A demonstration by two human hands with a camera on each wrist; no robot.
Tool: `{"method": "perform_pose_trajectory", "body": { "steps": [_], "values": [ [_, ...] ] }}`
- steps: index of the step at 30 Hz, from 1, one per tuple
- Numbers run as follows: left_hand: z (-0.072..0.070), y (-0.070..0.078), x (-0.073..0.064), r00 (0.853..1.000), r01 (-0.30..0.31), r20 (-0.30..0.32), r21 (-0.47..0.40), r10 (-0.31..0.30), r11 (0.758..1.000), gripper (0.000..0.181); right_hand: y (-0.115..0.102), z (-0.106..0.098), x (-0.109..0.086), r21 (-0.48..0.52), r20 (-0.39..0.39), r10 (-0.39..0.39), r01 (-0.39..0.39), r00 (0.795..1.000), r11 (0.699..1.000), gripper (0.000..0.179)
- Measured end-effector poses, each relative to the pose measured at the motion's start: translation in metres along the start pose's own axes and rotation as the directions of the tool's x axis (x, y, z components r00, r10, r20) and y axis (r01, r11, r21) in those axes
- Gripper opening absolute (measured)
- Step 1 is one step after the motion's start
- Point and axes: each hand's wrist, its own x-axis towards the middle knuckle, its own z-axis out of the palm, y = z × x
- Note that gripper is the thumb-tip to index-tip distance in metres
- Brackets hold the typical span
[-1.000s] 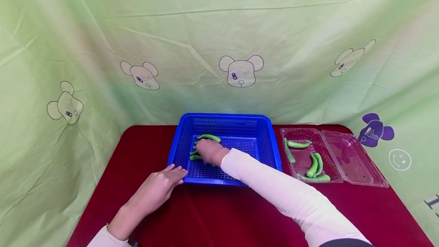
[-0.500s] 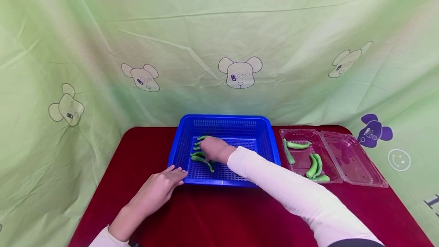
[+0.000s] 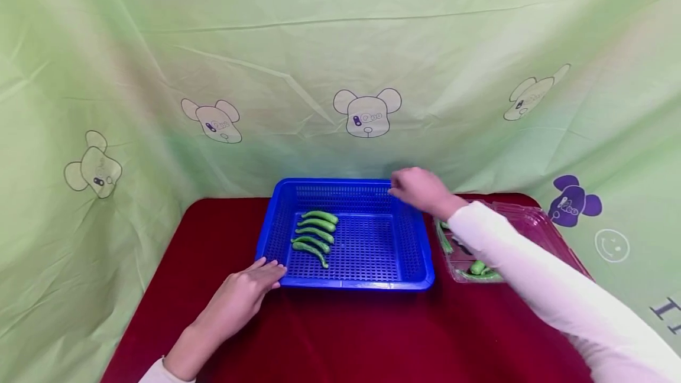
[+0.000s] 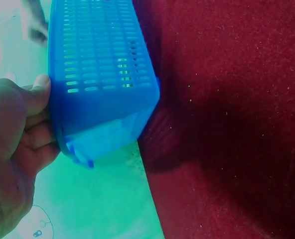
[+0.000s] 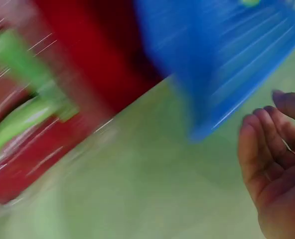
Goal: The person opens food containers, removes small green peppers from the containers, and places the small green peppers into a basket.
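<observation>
Several long green peppers lie side by side in a row at the left of the blue perforated basket. My left hand rests on the basket's front left corner, fingers nearly straight over the rim; in the left wrist view its thumb and fingertips touch the rim. My right hand is above the basket's back right corner. The right wrist view shows this hand with loosely bent fingers and nothing in it. More green peppers lie in a clear plastic clamshell box, partly hidden by my right sleeve.
The clamshell's lid lies folded open to the right. A dark red cloth covers the table. Behind the basket hangs a pale green curtain with printed bear heads.
My right hand has left the peppers in the basket and moved right and back, up over the rim. The row of peppers is now uncovered. The left hand stays at its corner.
</observation>
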Motion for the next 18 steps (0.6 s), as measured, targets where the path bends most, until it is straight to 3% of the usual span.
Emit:
{"method": "perform_pose_trajectory", "body": {
  "steps": [4, 10, 18],
  "values": [
    [0.001, 0.000, -0.001, 1.000, 0.004, -0.002, 0.006, -0.004, 1.000, 0.029, 0.049, -0.008, -0.029, -0.023, -0.029, 0.046, -0.046, 0.999, 0.999, 0.010],
    [0.002, 0.002, -0.001, 1.000, 0.007, 0.002, 0.004, -0.007, 1.000, 0.027, 0.107, -0.006, -0.074, -0.026, 0.018, 0.075, -0.075, 0.997, 0.997, 0.006],
    [0.000, 0.002, 0.000, 1.000, 0.002, 0.000, 0.010, -0.002, 1.000, 0.026, 0.143, 0.010, -0.102, 0.011, 0.190, -0.015, 0.013, 0.982, 1.000, 0.015]
  ]
}}
